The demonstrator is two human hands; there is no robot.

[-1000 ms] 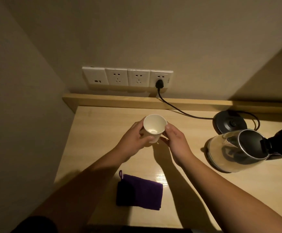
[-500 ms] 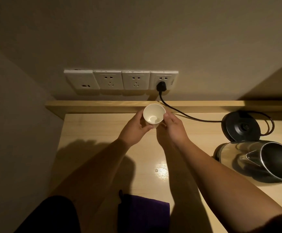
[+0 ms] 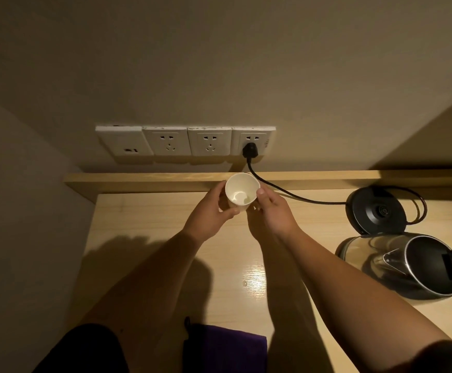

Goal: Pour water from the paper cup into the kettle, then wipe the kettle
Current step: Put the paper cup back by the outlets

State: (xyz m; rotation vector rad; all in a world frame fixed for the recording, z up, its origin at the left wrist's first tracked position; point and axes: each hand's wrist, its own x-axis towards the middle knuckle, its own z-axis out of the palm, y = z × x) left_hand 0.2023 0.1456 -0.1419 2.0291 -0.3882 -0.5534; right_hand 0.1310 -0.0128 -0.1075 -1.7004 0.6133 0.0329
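A white paper cup (image 3: pixel 241 191) is held upright between both hands above the far middle of the wooden table (image 3: pixel 144 227). My left hand (image 3: pixel 210 211) grips its left side and my right hand (image 3: pixel 272 214) its right side. A little water glints at the cup's bottom. The glass kettle (image 3: pixel 397 265), with a steel rim and its black lid open, stands at the right edge, off its base. A purple cloth (image 3: pixel 227 351) lies at the near edge between my forearms.
The black kettle base (image 3: pixel 375 211) sits behind the kettle, its cord running to a plug (image 3: pixel 250 151) in the rightmost of several wall sockets (image 3: pixel 187 141). A raised wooden ledge (image 3: pixel 144 181) runs along the table's back. A wall closes the left side.
Both hands have carried the cup away from me toward the back ledge. The view has tilted up, so the cloth has slid to the bottom edge and the kettle sits lower right.
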